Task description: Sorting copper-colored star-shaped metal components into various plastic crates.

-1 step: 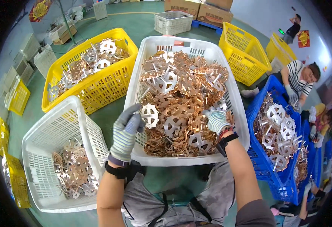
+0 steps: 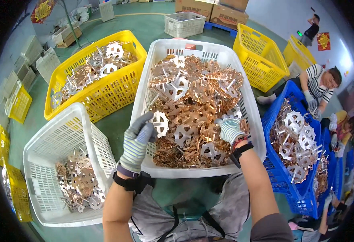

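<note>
A white plastic basket [image 2: 203, 172] stands before me, heaped with copper-coloured and silver metal pieces [image 2: 193, 121]. My left hand [image 2: 134, 147], in a striped glove with grey fingertips, is over its left edge. The fingers are apart, with the tips right beside a silver toothed metal disc [image 2: 160, 124]; whether they touch it I cannot tell. My right hand [image 2: 230, 130], gloved alike, is at the right of the heap with its fingers curled down. What they hold, if anything, is hidden. Another spoked silver disc [image 2: 212, 152] lies near the front.
To the left are a yellow basket [image 2: 100, 97] and a white basket [image 2: 64, 222], both holding metal pieces. A blue basket [image 2: 271, 161] with silver discs is on the right, where a seated person [image 2: 322, 86] works. A yellow basket [image 2: 261, 60] stands at the far right.
My left hand has shifted slightly right and down, its fingertips closer over the toothed disc's edge. The right hand and the heap look almost the same.
</note>
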The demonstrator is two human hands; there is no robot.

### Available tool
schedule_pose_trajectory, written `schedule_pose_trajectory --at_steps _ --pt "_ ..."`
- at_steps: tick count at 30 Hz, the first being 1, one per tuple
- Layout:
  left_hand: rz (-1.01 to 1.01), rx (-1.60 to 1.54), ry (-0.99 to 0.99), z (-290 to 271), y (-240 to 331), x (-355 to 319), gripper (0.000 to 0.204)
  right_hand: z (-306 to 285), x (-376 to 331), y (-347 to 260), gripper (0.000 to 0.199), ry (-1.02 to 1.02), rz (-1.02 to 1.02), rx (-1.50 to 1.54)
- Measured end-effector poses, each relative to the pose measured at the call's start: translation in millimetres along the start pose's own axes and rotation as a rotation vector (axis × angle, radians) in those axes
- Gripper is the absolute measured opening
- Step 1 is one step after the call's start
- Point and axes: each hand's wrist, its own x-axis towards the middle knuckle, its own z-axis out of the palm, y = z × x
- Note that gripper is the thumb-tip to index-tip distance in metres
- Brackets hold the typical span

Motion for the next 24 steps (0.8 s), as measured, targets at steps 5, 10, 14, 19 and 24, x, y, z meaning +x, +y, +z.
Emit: schedule_pose_trajectory --at_steps 5,10,14,19,24 --pt "-0.122 0.019 -0.060 22 -15 14 0.029 -7 -8 -9 0.036 -0.065 -0.176 -0.053" --pt "-0.154 0.102 -0.135 34 -28 25 0.032 -27 -18 -2 0.039 -0.093 -0.164 0.160" --pt "-0.142 0.056 -0.171 47 -42 33 0.033 -40 -28 9 0.050 0.181 -0.123 0.739" --pt "-0.181 0.161 -0.267 54 -65 38 0.051 -53 -36 -4 0.055 0.288 0.086 1.430" --pt "-0.185 0.228 -0.555 52 -89 40 0.059 -54 -44 -18 0.057 0.256 0.064 1.648"
